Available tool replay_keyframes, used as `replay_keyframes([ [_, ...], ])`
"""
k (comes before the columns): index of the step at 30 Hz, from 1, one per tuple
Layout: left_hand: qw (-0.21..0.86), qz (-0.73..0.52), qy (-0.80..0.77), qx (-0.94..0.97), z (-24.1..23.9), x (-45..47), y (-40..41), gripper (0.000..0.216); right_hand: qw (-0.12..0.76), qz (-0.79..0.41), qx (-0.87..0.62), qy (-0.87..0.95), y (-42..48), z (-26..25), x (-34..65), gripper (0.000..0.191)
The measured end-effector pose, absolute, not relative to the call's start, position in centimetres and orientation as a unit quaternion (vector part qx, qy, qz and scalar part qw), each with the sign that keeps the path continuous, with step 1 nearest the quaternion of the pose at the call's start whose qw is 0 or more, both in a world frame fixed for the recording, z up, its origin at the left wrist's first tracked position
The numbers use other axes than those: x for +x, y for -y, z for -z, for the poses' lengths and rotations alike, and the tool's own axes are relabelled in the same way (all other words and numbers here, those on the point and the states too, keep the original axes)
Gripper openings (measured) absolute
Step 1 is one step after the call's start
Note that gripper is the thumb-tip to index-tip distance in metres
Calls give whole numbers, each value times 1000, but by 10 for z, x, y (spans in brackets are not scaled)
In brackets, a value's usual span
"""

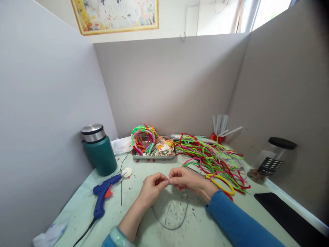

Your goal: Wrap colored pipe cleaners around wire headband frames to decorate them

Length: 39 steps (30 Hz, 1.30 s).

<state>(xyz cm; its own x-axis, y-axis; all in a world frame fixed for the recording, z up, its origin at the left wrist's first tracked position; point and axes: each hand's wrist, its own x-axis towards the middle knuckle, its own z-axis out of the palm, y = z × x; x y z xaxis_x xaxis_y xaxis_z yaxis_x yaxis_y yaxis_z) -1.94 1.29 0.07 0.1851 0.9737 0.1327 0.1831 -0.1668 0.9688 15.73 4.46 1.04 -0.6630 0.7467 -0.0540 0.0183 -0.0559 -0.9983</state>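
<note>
My left hand [153, 188] and my right hand [189, 181] meet above the middle of the table, thumbs and index fingers pinched together at the tips. A thin grey pipe cleaner [171, 228] curves in a U below them, one end running up to each hand. The ends are hidden by my fingers. Beside my right wrist lie yellow-handled scissors [226, 185], partly covered by the hand. To the left of my left hand rests a blue hot glue gun [102, 195] with an orange trigger, its nozzle by a small white disc [127, 172].
Behind my hands, a metal tray [154, 157] holds colourful pipe-cleaner rings and small pieces. Many loose pipe cleaners [208, 154] spread to its right. A green bottle [101, 156] stands left; a black-lidded jar [272, 161] and flat black object [285, 216] are right. Grey partitions [169, 85] enclose the table.
</note>
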Motion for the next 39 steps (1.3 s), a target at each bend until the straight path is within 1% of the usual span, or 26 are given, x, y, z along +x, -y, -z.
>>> replay_keyframes([
  [5, 504, -422, -440, 612, -8, -16, -8, 23, 240, -693, -267, 625, -46, -9, 162, 24],
  [8, 518, -418, -425, 613, -8, -16, -7, 23, 239, -696, -253, 628, -46, -8, 160, 27],
  [13, 538, -410, -425, 602, -7, -17, -10, 26, 306, -627, -274, 662, -44, -10, 154, 26],
  [18, 624, -401, -410, 531, -6, -19, -9, 27, 399, -513, -309, 694, -42, -12, 147, 21],
  [20, 644, -408, -407, 503, -6, -19, -9, 27, 413, -508, -311, 690, -43, -9, 145, 21],
  [24, 635, -422, -434, 480, -3, -20, -13, 29, 387, -575, -318, 647, -45, -3, 144, 23],
  [26, 628, -422, -452, 473, -3, -20, -14, 31, 384, -585, -328, 635, -46, -2, 144, 26],
  [31, 593, -419, -482, 491, -4, -19, -13, 29, 368, -565, -321, 665, -44, -6, 146, 20],
  [37, 509, -430, -488, 563, 1, -18, -16, 30, 367, -571, -304, 669, -47, -2, 146, 19],
  [39, 501, -424, -488, 576, 3, -19, -16, 29, 374, -527, -323, 692, -45, 0, 144, 16],
])
